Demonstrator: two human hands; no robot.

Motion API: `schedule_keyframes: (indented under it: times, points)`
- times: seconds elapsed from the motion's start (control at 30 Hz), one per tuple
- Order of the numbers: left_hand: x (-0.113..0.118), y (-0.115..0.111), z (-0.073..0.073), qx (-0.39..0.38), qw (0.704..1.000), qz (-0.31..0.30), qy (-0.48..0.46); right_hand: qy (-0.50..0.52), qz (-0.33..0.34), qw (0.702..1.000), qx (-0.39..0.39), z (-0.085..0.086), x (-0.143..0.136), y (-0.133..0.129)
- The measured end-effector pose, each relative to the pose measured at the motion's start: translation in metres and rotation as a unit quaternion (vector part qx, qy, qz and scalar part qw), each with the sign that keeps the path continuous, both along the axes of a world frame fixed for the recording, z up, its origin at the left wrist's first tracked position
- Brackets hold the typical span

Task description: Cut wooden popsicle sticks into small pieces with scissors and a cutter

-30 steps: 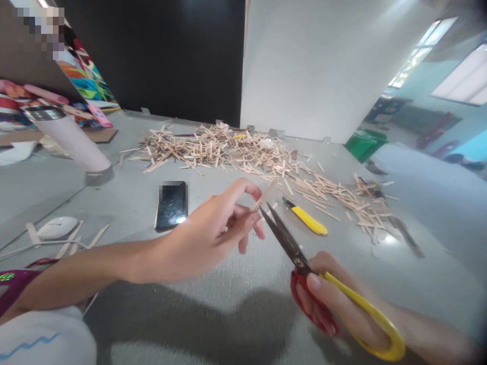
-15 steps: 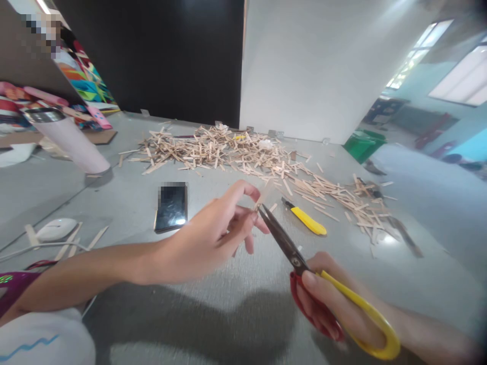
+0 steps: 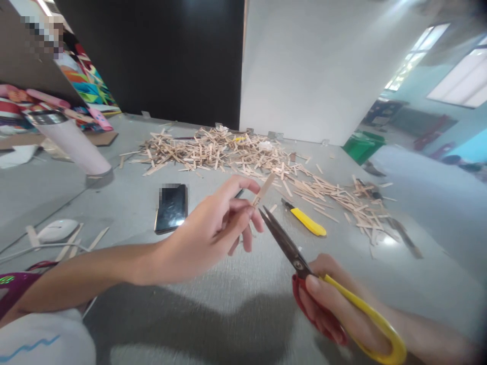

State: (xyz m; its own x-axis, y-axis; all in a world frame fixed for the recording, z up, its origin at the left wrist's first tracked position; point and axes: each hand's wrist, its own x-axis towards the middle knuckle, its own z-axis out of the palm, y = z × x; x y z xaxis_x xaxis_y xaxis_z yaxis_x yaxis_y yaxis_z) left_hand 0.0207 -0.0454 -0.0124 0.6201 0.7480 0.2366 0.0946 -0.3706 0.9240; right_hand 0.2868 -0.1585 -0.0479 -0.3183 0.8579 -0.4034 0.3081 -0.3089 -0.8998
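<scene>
Between the thumb and fingers of my left hand [image 3: 216, 228] is a flat wooden stick [image 3: 265, 187], its free end pointing up and to the right. A dark slim tip shows behind the fingers; I cannot make out what it is. My right hand [image 3: 335, 304] is closed around the handles of scissors [image 3: 283, 238], one red and one yellow. The dark blades are slightly parted, and their tips lie just below the stick, a small gap away. A yellow utility knife [image 3: 307, 220] lies on the table right of the blades.
A wide heap of wooden sticks [image 3: 213, 152] spreads along the back and right of the grey table [image 3: 213, 304]. At left lie a phone [image 3: 172, 208], a white mouse [image 3: 58, 230] and a leaning pale tumbler [image 3: 76, 144]. Black and white panels stand behind.
The scissors have drawn slightly down and right, away from the stick. My left hand has shifted a little left and up, and the stick shows more clearly.
</scene>
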Motion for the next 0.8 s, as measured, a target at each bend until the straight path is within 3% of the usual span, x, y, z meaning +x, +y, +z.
schedule_keyframes:
  times: [0.17,0.23,0.37,0.6,0.8]
  points:
    - [-0.005,0.002,0.013,0.063,0.995,0.072,0.042,-0.011,-0.067,0.996,0.055,0.015,0.001,-0.007]
    - [-0.006,0.003,0.018,0.063,0.994,0.075,0.040,-0.025,-0.099,0.992,0.071,0.022,0.000,-0.010]
    - [-0.009,0.004,0.025,0.060,0.996,0.069,0.021,-0.059,-0.091,0.991,0.079,0.028,0.000,-0.011]
    - [-0.012,0.004,0.029,0.077,0.993,0.090,0.015,-0.051,0.006,0.990,0.133,0.009,0.019,-0.003]
    - [-0.011,0.006,0.028,0.119,0.989,0.085,0.036,-0.053,0.014,0.989,0.135,-0.006,0.031,-0.005]
